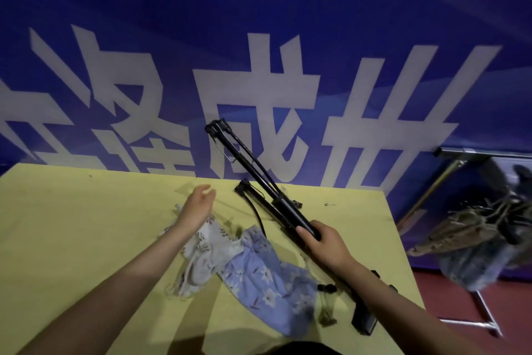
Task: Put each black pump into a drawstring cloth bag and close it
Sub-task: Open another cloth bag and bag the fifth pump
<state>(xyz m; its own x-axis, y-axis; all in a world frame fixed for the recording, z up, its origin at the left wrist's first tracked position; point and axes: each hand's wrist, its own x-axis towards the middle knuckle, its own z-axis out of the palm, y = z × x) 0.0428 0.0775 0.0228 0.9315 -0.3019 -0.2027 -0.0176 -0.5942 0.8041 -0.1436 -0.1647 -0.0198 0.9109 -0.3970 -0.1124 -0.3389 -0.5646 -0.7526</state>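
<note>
Your right hand grips the black pump firmly. Your left hand is open, so take the blue floral bag and widen its mouth first.

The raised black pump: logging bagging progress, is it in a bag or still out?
Out. The right hand grips the raised black pump bare above the table; the blue floral bag lies flat beside it.

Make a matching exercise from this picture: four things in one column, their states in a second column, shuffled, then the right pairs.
Things:
1. raised pump
2. second pump
3. blue floral bag
4. left hand

States:
A. lying on the yellow table, empty
B. open, holding nothing
C. gripped by the right hand, tilted up
D. lying on the table, partly hidden behind the right arm

Pairs: 1-C, 2-D, 3-A, 4-B
</note>
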